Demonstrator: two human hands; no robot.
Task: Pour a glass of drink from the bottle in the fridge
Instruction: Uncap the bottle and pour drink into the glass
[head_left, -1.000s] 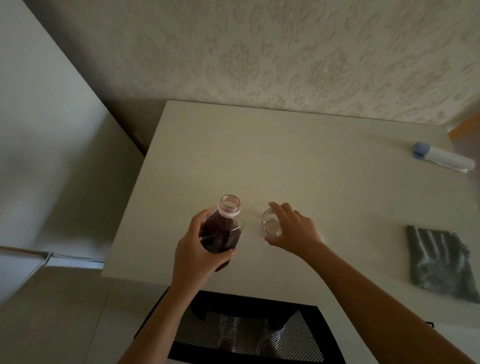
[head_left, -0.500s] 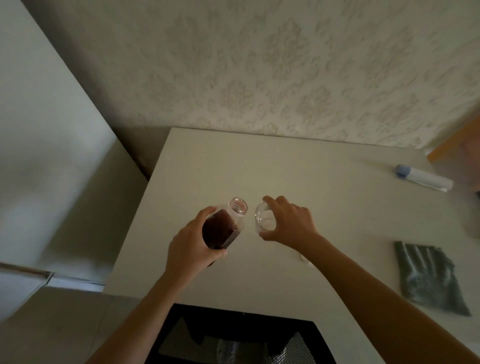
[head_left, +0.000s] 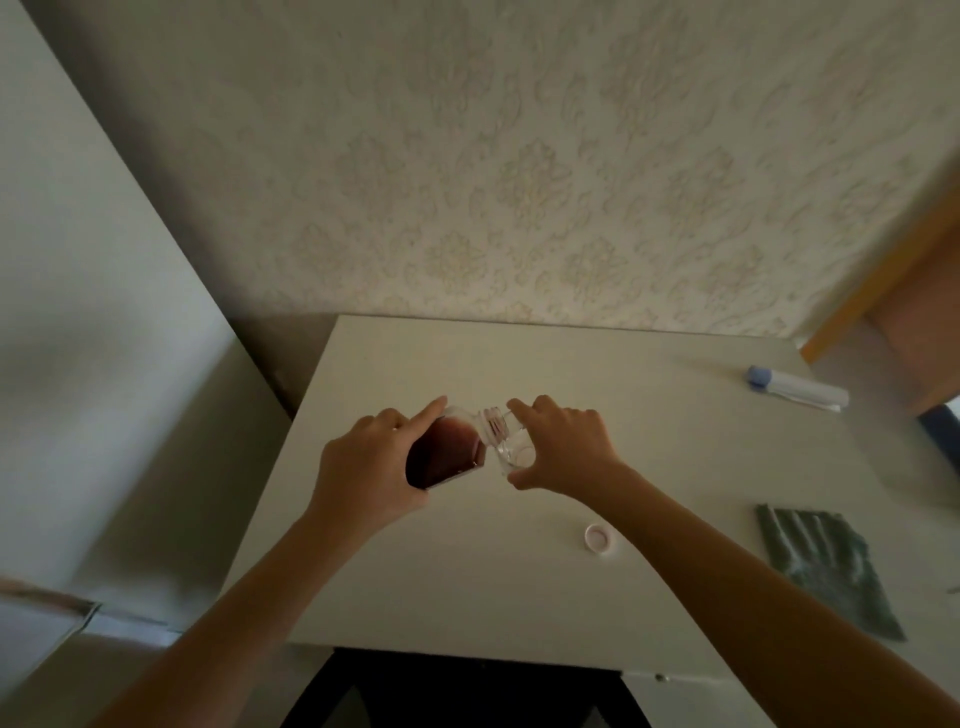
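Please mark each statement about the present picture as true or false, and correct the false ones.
1. The left hand holds the bottle tilted toward the glass. True.
2. The bottle still has its cap on. False: its mouth is open, and the cap lies on the table.
3. The right hand grips the glass. True.
4. The glass is full of dark drink. False: it looks clear, nearly empty.
5. The grey cloth lies under the glass. False: it lies apart, at the table's right edge.
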